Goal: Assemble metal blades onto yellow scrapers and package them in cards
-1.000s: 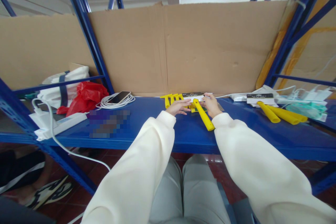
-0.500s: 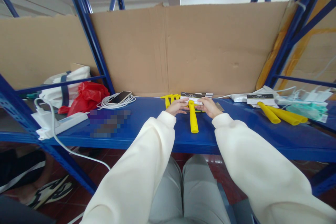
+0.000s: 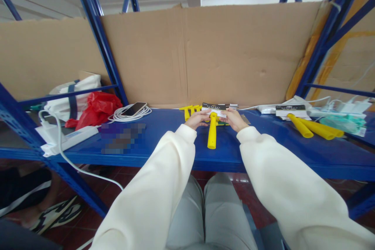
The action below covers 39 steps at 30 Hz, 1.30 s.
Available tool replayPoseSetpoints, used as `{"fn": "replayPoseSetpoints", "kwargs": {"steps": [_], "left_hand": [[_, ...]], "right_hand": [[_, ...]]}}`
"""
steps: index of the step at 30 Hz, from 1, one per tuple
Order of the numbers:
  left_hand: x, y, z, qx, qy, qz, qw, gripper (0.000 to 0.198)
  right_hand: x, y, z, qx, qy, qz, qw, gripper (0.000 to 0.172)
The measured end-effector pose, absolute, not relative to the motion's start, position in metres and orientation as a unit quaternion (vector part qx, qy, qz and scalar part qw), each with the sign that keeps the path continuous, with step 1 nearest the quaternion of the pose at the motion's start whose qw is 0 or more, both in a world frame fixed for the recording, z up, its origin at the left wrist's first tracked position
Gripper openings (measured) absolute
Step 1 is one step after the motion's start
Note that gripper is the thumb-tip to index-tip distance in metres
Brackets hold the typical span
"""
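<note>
Between my two hands is a yellow-handled tool [image 3: 212, 136], its round handle pointing toward me over the blue shelf. A black-and-white card [image 3: 215, 109] covers its wide head; what lies under the card is hidden. My left hand [image 3: 199, 118] is closed on the left end of the carded head, and my right hand [image 3: 233, 118] is closed on the right end. Just beyond my left hand, several yellow pieces [image 3: 187, 112] lie side by side at the back of the shelf. Some thin dark and white items [image 3: 232, 106] lie behind my right hand.
More carded yellow-handled tools [image 3: 315, 127] lie on the right of the blue shelf [image 3: 172, 140]. To the left are a phone [image 3: 137, 108] on a coiled white cable, a red bag [image 3: 98, 107] and a power strip [image 3: 70, 139]. Cardboard [image 3: 234, 54] walls the back.
The handle's near end has swung a little to the left, and the card now shows more of its black top. Both hands stay in nearly the same place.
</note>
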State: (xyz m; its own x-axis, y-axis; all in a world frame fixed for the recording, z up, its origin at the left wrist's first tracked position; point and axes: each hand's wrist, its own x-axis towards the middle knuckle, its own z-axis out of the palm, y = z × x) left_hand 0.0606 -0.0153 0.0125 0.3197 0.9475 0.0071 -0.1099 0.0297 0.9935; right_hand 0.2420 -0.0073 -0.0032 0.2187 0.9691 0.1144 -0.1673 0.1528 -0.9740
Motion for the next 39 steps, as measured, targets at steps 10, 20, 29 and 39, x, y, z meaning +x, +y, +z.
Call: {"fn": "replayPoseSetpoints", "kwargs": {"steps": [10,20,29,39], "left_hand": [[0.061,-0.013,0.01,0.505,0.369,0.461,0.63,0.045],[0.065,-0.021,0.015,0.504,0.393,0.478,0.603,0.056],[0.065,-0.022,0.015,0.509,0.37,0.474,0.616,0.066],[0.063,-0.018,0.01,0.534,0.339,0.446,0.633,0.071]], "right_hand": [[0.244,-0.002,-0.01,-0.482,-0.51,0.315,0.639,0.022],[0.239,-0.011,-0.009,-0.457,-0.622,0.215,0.599,0.015],[0.227,-0.017,-0.012,-0.387,-0.647,0.329,0.569,0.024],[0.231,-0.013,-0.012,-0.411,-0.668,0.28,0.554,0.026]]}}
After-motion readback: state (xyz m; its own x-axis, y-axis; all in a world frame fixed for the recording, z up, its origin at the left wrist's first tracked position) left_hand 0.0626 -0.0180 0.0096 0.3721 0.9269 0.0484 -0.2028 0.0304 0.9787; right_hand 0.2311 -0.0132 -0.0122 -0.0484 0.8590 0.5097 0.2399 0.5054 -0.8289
